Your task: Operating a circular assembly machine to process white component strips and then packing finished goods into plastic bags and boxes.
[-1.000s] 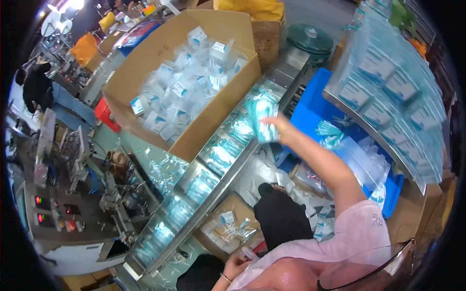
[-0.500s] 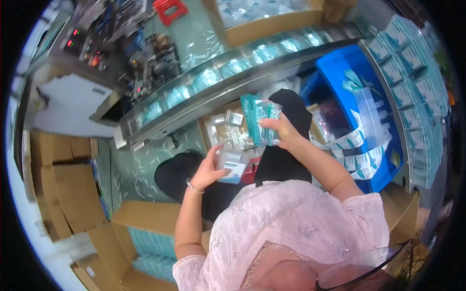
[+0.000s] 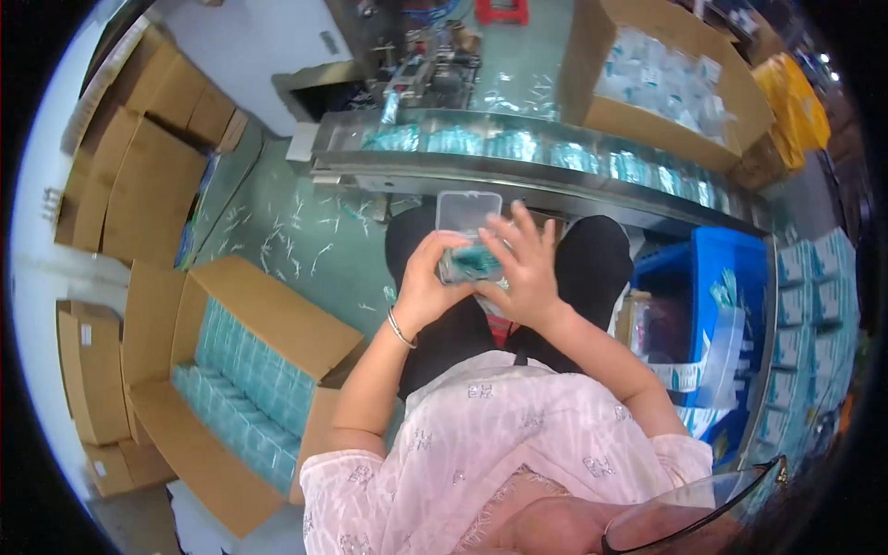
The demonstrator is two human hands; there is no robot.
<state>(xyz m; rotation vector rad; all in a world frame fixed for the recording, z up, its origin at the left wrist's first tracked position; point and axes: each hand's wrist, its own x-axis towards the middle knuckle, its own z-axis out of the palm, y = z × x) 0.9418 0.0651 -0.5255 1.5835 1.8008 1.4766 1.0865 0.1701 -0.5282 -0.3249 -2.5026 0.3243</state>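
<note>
A small clear plastic box stands in front of my lap with its lid raised on the far side. My left hand is closed around the box's left side and near edge. Inside lies a bundle of teal packets, partly covered by my fingers. Over the box's right side is my right hand, its fingers spread and slightly blurred. The right thumb is close to the near right corner; whether it touches the box I cannot tell.
Beyond my knees runs a metal conveyor with teal packets in its compartments. An open carton at left holds rows of filled boxes. At right are a blue bin and stacked boxes. A large carton stands behind the conveyor.
The view has swung left. My hands have come together; the teal packets from my right hand are now in the clear box, and my right fingers have spread.
</note>
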